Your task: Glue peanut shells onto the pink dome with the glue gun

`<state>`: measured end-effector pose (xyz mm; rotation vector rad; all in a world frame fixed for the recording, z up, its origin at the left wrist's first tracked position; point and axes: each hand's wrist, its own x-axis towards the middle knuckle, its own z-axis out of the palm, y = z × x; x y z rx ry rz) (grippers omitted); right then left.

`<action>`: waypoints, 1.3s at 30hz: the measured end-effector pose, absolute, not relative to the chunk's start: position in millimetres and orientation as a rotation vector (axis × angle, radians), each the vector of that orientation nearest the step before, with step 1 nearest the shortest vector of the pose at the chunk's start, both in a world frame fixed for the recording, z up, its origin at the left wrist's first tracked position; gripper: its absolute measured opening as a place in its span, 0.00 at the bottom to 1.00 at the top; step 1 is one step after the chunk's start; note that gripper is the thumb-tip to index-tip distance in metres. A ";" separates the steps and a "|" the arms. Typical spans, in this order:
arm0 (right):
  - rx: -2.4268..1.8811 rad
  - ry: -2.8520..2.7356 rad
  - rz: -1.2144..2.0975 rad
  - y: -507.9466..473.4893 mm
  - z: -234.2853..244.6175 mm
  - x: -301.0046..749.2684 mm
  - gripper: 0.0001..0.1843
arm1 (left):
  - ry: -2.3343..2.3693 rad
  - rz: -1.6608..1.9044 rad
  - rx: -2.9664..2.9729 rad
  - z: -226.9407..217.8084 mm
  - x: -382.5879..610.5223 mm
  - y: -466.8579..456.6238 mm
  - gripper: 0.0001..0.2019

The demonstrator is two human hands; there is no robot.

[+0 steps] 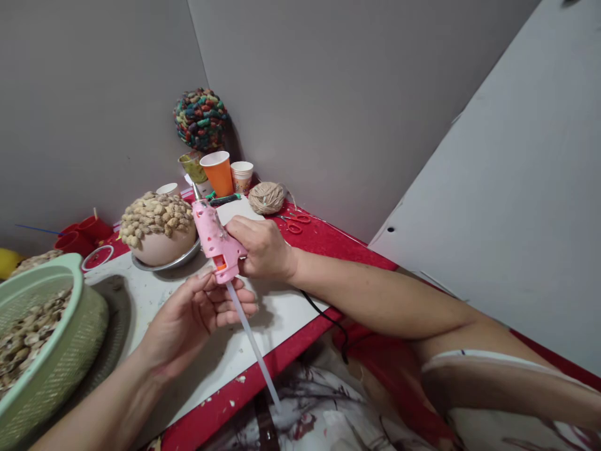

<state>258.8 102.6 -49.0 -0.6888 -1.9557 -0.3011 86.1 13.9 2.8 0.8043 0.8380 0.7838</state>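
Observation:
My right hand (pixel 265 245) is wrapped round the handle of a pink hot glue gun (pixel 213 235), with its metal nozzle pointing up and away. A long translucent glue stick (pixel 253 344) sticks out of the gun's back end and slants down past the table edge. My left hand (pixel 204 304) lies palm up just below the gun, its fingers loosely spread and its thumb tip at the gun's rear. Beyond the gun, a pale round ball (pixel 162 249), its upper part covered in peanut shells (pixel 154 216), rests in a metal bowl (pixel 171 266).
At the left is a green basket (pixel 77 313) of shells. Behind stand a multicoloured ball (pixel 201 119), an orange cup (pixel 218 174), paper cups (pixel 242 178), a twine ball (pixel 267 198) and red-handled scissors (pixel 295 224). A black cord (pixel 328 318) hangs by my right forearm.

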 end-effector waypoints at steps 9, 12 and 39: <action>-0.637 -1.994 -0.355 101.6 -49.1 259.3 0.09 | 0.904 0.792 0.752 1.5 86.9 16.1 0.10; -0.602 -1.969 -0.400 101.5 -48.7 259.3 0.08 | 0.893 0.789 0.741 0.4 87.1 16.9 0.10; -0.802 -1.999 -0.308 103.2 -48.0 263.1 0.07 | 0.949 0.756 0.760 -1.4 91.0 16.0 0.19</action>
